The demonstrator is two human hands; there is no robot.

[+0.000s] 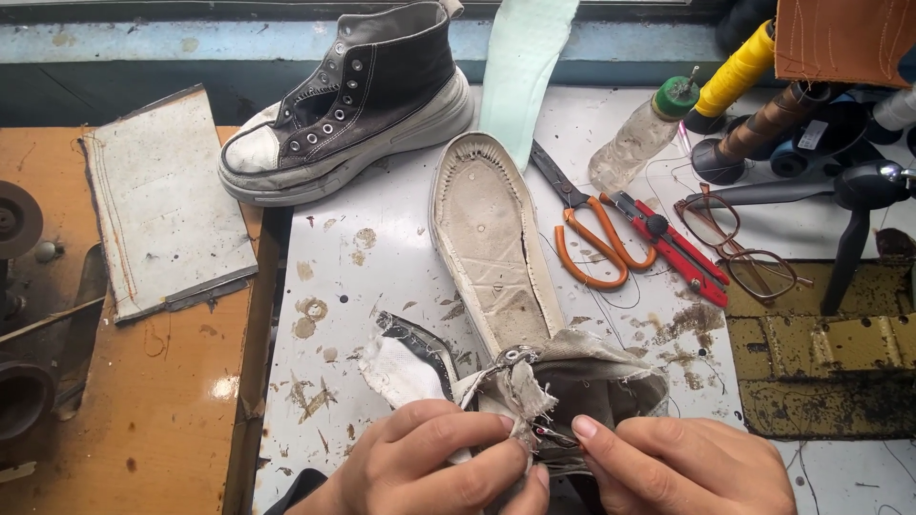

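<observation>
Spreading across the view is a white worktable (382, 277), scuffed and flecked with glue stains and scraps, and on it the work in hand looks like taking apart or restitching a shoe. Sitting whole at the far edge is a dark high-top sneaker (358, 95) with a thick white sole, and just beside it a pale green insole (523, 57) is leaning upward. Lying lengthwise down the table's middle is the stripped sole (489, 243), its stitched rim and bare footbed facing up, its heel end running under the loosened canvas upper (563, 377) that is bunching near the person. To the left, on an orange bench, a grey stitched panel (162, 205) is resting. Right of the sole, orange-handled scissors (596, 243), a red cutter (673, 243), spectacles (739, 248) and a clear bottle with a green cap (641, 138) are lying near thread spools (735, 72).

The left hand (429, 467) is closing on a frayed fold of the upper by its eyelets, pinching it firmly. The right hand (682, 467) is pinching a small metal tool, blurred, against that same fold. Judging by this, a seam is being worked stitch by stitch; the next move calls for keeping the cloth taut and the point clear of the fingertips.
</observation>
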